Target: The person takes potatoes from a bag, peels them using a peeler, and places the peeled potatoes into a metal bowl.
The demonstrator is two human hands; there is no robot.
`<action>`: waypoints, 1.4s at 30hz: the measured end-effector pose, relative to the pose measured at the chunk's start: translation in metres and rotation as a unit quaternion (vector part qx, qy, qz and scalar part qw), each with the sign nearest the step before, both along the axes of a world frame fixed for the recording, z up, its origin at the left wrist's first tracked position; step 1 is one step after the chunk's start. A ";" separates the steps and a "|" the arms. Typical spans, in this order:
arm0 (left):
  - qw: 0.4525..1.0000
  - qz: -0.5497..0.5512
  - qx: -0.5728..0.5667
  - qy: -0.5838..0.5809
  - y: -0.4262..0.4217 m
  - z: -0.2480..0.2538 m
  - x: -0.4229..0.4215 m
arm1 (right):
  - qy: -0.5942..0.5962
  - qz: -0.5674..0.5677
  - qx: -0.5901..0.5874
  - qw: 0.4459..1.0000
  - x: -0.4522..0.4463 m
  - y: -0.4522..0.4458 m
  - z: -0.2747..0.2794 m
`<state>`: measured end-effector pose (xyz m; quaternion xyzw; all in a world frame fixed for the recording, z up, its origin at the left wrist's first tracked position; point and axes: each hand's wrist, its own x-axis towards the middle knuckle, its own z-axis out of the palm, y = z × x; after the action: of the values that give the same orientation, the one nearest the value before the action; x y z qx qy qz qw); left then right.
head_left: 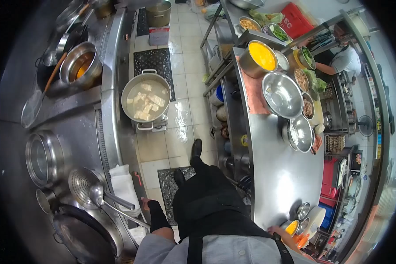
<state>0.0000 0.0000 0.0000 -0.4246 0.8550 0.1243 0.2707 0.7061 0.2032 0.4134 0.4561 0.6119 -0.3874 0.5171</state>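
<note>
My left hand (145,203) hangs low beside the stove's front edge, below a black sleeve on the forearm. A folded white towel (124,187) is close to it. Only a small part of that hand shows, so its grip is unclear. At the near end of the steel counter is my right hand (277,230), beside a small metal bowl of yellow liquid (290,227). Its fingers are mostly hidden, and I cannot tell whether they touch the bowl. Small metal bowls (302,211) and orange pieces (302,240) lie close by.
A large pot of pale blocks in liquid (146,102) stands low in the aisle. On the stove are a skimmer (83,185), a ladle (97,194) and a wok (81,235). Mixing bowls (282,94) line the counter (273,176). A co-worker (345,61) stands beyond it.
</note>
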 end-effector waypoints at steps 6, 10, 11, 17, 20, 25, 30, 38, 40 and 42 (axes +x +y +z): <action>0.782 -0.574 0.158 -0.187 0.154 0.022 -0.009 | 0.152 -0.133 0.333 0.921 -0.226 0.273 0.110; 0.575 -0.776 0.182 -0.185 0.322 0.079 -0.049 | 0.365 -0.280 0.479 0.748 -0.346 0.389 0.141; 0.456 -0.862 0.150 -0.165 0.367 0.086 -0.062 | 0.386 -0.313 0.506 0.705 -0.366 0.412 0.148; 0.606 -0.564 0.559 0.045 0.620 0.405 -0.167 | 0.504 -0.474 0.511 0.510 -0.453 0.553 0.211; 0.467 -0.560 0.636 0.251 0.716 0.576 -0.225 | 0.642 -0.479 0.469 0.372 -0.492 0.624 0.281; 0.197 -0.558 0.542 0.597 0.803 0.846 -0.265 | 0.781 -0.291 0.490 0.255 -0.532 0.699 0.404; -0.178 -0.635 0.422 0.621 0.860 0.928 -0.318 | 0.652 0.142 0.722 0.184 -0.591 0.788 0.491; -0.334 -0.682 0.397 0.516 1.009 0.945 -0.433 | 0.664 0.102 0.699 0.244 -0.762 0.921 0.480; -0.353 -0.683 0.401 0.498 1.045 0.946 -0.452 | 0.658 0.100 0.702 0.255 -0.784 0.948 0.480; -0.370 -0.684 0.403 0.483 1.079 0.949 -0.468 | 0.647 0.098 0.709 0.262 -0.802 0.975 0.480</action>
<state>-0.4681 1.0792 0.9486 -0.9109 -0.0547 -0.3187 0.2564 -0.0963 1.1778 0.8934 0.1751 0.8147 0.0877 -0.5458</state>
